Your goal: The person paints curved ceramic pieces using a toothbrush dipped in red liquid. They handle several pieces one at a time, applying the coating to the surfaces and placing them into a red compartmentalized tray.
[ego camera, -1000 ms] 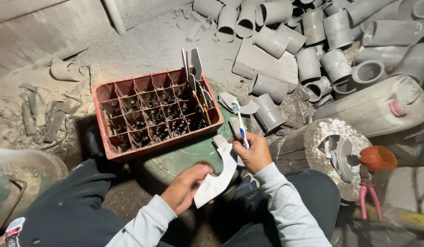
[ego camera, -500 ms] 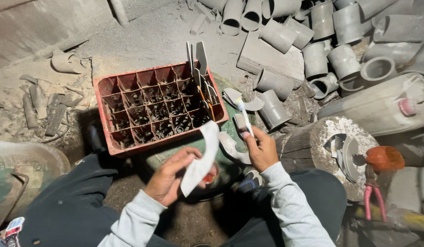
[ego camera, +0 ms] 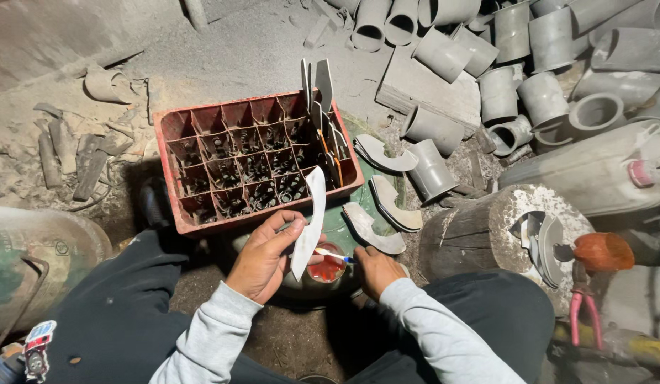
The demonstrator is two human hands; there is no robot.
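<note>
From my head camera, my left hand (ego camera: 262, 256) grips a curved white plastic strip (ego camera: 310, 220) upright, just in front of the red crate (ego camera: 202, 220). My right hand (ego camera: 376, 270) pinches a small brush (ego camera: 331, 254), its tip over a tin of red paint (ego camera: 328, 270) beneath the strip.

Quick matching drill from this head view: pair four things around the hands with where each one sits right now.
Things:
1. curved grey blade piece
2. small brush
3. red crate
4. wooden stump

Places:
A. to the right of the right hand, with cut pieces on top
B. in the right hand, tip over the red tin
C. held upright in the left hand
D. on the ground beyond both hands, with divided cells

Pairs: 1-C, 2-B, 3-D, 4-A
</note>
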